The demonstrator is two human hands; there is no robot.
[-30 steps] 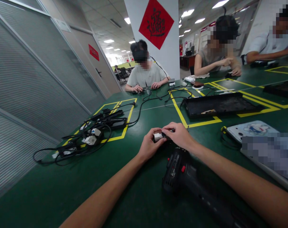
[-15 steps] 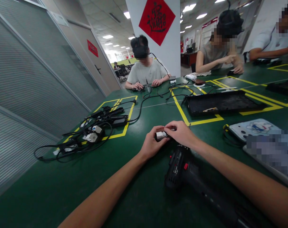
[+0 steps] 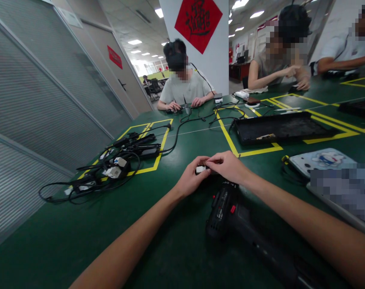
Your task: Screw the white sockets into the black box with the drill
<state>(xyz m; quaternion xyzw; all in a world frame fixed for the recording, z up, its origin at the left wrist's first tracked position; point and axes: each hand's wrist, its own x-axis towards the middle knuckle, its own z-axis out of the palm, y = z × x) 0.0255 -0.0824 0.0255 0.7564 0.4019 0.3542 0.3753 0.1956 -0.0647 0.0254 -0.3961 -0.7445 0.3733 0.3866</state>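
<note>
My left hand (image 3: 192,179) is closed around a small white and dark block-like piece (image 3: 201,169), of which a white face shows between thumb and fingers. From the right, my right hand (image 3: 230,167) reaches in with its fingertips pinched at the dark end of the piece, touching the left fingers. What the right fingertips grip is hidden. Just below the right hand, a black cordless drill (image 3: 221,210) with red buttons lies on the green table (image 3: 158,224), its handle running under my right forearm.
To the left lie tangled black cables (image 3: 140,150) and white blocks (image 3: 114,172) around yellow tape. A black tray (image 3: 278,128) sits beyond my right hand. A phone-like case (image 3: 323,162) rests at the right. Several people sit around the table.
The view has shifted slightly. My hands stay together on the piece, and less of its white face shows as the right fingers have closed over its end.
</note>
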